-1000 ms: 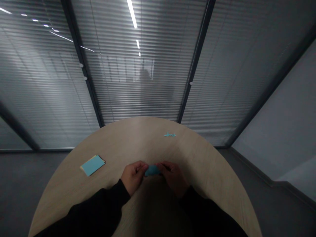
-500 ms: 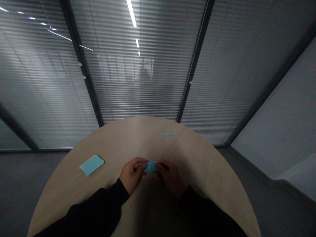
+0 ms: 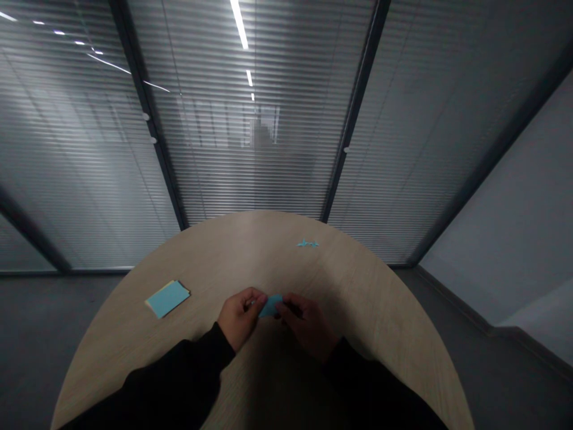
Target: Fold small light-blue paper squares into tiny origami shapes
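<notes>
From the head view, a round wooden table (image 3: 250, 254) stands before a glass partition with slatted blinds (image 3: 255, 149), above a dark floor (image 3: 54, 316). A stack of blue notes (image 3: 167, 298) lies near the table's left edge; a small blue paper cutout (image 3: 308, 243) lies near the far edge. Open tabletop surrounds both. The left hand (image 3: 239, 318) and right hand (image 3: 308, 327) are close together, both gripping a blue paper piece (image 3: 271, 306) held between them.

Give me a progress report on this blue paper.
Done: a small blue paper shape lies near the far edge of the table. In hand: a blue paper piece pinched between left hand and right hand. Remaining: a stack of blue paper sheets beside the hands.
</notes>
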The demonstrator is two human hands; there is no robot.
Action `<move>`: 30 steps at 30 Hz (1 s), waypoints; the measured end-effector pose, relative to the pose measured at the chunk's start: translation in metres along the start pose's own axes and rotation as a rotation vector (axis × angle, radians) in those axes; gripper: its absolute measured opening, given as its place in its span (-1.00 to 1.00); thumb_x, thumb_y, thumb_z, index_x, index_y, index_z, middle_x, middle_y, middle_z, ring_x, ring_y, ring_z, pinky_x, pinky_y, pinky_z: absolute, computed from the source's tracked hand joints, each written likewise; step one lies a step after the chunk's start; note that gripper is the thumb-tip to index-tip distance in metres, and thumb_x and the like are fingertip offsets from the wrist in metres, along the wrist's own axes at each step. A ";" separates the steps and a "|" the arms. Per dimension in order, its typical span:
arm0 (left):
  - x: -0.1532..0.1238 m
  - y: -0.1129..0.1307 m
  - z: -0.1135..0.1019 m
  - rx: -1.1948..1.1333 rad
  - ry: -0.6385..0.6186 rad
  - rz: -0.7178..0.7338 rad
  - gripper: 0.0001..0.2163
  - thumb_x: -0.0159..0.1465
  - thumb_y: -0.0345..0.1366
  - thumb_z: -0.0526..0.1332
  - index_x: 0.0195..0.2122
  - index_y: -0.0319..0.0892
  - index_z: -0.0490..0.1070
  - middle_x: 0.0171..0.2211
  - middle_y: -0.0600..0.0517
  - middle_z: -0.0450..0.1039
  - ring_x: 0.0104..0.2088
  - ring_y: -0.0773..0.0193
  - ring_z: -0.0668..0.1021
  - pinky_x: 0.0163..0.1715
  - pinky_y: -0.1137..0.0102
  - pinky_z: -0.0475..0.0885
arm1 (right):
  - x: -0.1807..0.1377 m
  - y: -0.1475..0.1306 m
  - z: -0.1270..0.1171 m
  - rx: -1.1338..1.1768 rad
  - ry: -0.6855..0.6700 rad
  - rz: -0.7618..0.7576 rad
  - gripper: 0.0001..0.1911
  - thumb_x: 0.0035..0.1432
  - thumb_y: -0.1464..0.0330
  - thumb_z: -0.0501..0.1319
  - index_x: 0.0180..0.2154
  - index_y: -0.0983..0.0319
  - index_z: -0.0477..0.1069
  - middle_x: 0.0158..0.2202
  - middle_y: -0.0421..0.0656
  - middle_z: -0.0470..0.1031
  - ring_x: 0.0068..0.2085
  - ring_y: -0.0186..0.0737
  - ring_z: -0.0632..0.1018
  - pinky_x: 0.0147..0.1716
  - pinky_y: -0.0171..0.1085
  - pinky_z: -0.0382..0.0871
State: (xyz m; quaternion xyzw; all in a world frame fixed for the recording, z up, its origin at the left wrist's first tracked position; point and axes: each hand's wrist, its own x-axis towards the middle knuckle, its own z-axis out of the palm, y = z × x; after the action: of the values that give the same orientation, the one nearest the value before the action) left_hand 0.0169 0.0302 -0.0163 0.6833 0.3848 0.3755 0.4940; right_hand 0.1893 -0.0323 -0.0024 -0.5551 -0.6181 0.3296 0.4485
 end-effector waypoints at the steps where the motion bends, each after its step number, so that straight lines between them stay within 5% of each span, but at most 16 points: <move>1: 0.000 0.000 0.000 -0.002 -0.003 0.001 -0.65 0.23 0.02 0.17 -0.40 -0.22 0.41 -0.59 0.08 0.39 -0.57 0.35 0.40 -0.56 0.49 0.25 | 0.000 0.000 0.000 0.012 -0.004 0.011 -0.66 0.23 0.16 0.15 -0.36 0.29 0.50 -0.46 -0.17 0.51 -0.43 -0.30 0.47 -0.42 -0.35 0.29; 4: 0.000 0.001 0.001 -0.014 -0.022 0.014 -0.67 0.25 -0.02 0.16 -0.34 -0.23 0.42 -0.53 0.04 0.44 -0.52 0.33 0.45 -0.51 0.46 0.31 | 0.001 0.001 -0.001 0.043 0.014 0.048 -0.66 0.21 0.14 0.16 -0.38 0.28 0.51 -0.47 -0.17 0.51 -0.44 -0.30 0.47 -0.43 -0.35 0.29; 10: -0.004 0.008 0.003 0.051 -0.040 0.121 -0.58 0.18 -0.17 0.26 0.04 -0.16 0.29 -0.10 -0.12 0.49 -0.33 0.26 0.53 -0.37 0.40 0.41 | 0.003 0.004 -0.003 0.121 0.047 0.112 -0.66 0.19 0.13 0.19 -0.38 0.28 0.51 -0.50 -0.20 0.49 -0.47 -0.31 0.46 -0.45 -0.35 0.29; 17: -0.007 0.017 -0.001 0.327 -0.064 0.284 -0.68 0.16 -0.23 0.26 -0.04 -0.11 0.40 -0.09 -0.08 0.48 -0.15 0.13 0.51 -0.21 0.30 0.42 | 0.003 0.004 -0.004 0.155 0.058 0.114 -0.62 0.15 0.07 0.21 -0.38 0.27 0.48 -0.50 -0.20 0.48 -0.45 -0.29 0.46 -0.45 -0.34 0.29; 30: -0.006 0.013 -0.003 0.188 -0.157 0.240 -0.72 0.28 -0.27 0.13 -0.01 -0.12 0.45 -0.16 -0.04 0.58 -0.16 0.16 0.58 -0.10 0.34 0.41 | 0.004 0.006 -0.005 0.117 0.084 0.103 -0.51 0.13 -0.03 0.19 -0.51 0.28 0.41 -0.59 -0.25 0.33 -0.54 -0.35 0.35 -0.52 -0.36 0.18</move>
State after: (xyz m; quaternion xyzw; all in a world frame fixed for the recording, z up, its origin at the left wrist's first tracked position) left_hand 0.0139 0.0226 -0.0036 0.7946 0.2941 0.3398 0.4082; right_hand 0.1960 -0.0273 -0.0054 -0.5722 -0.5494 0.3642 0.4880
